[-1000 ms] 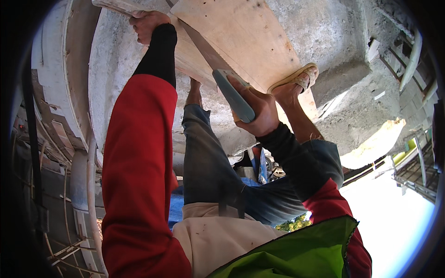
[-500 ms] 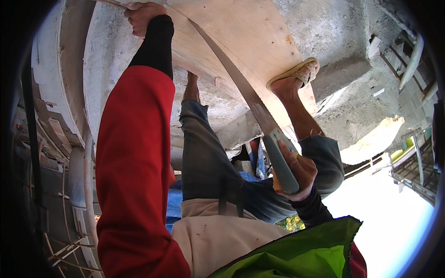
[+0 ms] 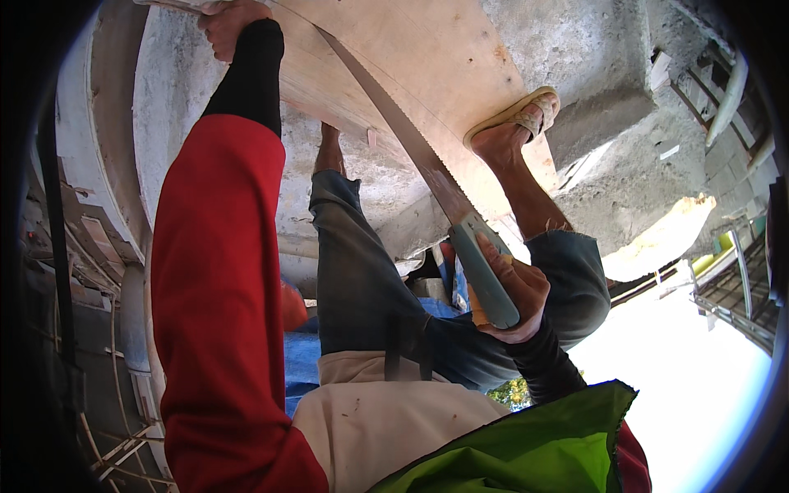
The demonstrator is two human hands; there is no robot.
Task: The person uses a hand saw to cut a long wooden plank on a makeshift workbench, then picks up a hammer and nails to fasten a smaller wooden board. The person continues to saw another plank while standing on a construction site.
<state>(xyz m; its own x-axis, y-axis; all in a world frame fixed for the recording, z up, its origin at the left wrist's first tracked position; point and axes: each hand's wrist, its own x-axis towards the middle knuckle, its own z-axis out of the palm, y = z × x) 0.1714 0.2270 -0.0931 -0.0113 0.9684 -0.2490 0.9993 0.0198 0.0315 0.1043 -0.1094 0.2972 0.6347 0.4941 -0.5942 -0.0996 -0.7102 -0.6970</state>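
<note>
My right hand (image 3: 516,297) is wrapped round the grey-blue handle of a handsaw (image 3: 396,125). The long toothed blade slants up and left across a pale plywood board (image 3: 460,66), its far end at a thin line or cut near the board's upper left part. At the upper left, my left hand (image 3: 233,29) has its fingers curled at the board's edge; part of the grip is cut off by the picture's top. A sandalled foot (image 3: 514,123) of mine presses on the board, right of the blade.
Rough concrete (image 3: 575,49) lies under and around the board. A pipe (image 3: 136,320) and thin rods stand at the left. Something blue (image 3: 302,357) shows below, behind my leg. A bright broken slab (image 3: 662,242) and a metal frame (image 3: 740,271) are at the right.
The whole view has shifted slightly, so board, foot and saw sit a little higher and further left. Both hands keep their holds; the saw has barely moved against the board.
</note>
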